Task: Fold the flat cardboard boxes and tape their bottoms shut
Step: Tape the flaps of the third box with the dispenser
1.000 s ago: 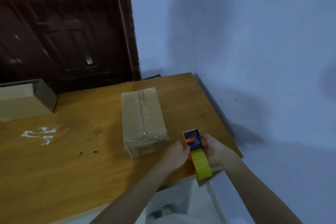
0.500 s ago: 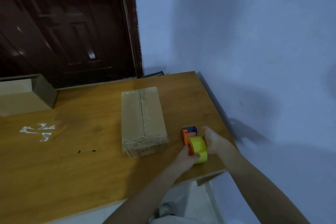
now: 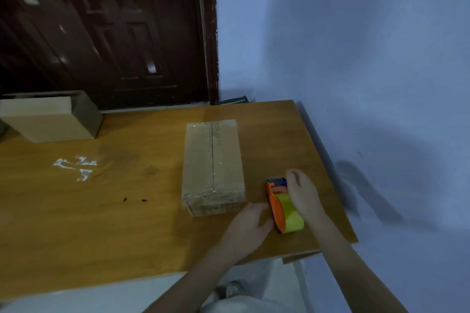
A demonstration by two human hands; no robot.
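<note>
A folded cardboard box (image 3: pixel 213 168) lies on the wooden table (image 3: pixel 101 211), with clear tape along its top seam and over its near end. To its right, near the table's corner, an orange tape dispenser (image 3: pixel 276 207) with a yellow roll rests on the table. My left hand (image 3: pixel 250 223) holds the dispenser's orange side with curled fingers. On the other side, my right hand (image 3: pixel 301 193) cups the roll, its fingers curled over the blue front end.
A second cardboard box (image 3: pixel 48 117) stands at the far left of the table. A dark door (image 3: pixel 114 33) is behind the table and a blue wall (image 3: pixel 356 84) is at the right. The table's right edge and near corner are close to the dispenser.
The dispenser was held up off the table by both hands and now rests on the tabletop. My hands stay at its sides.
</note>
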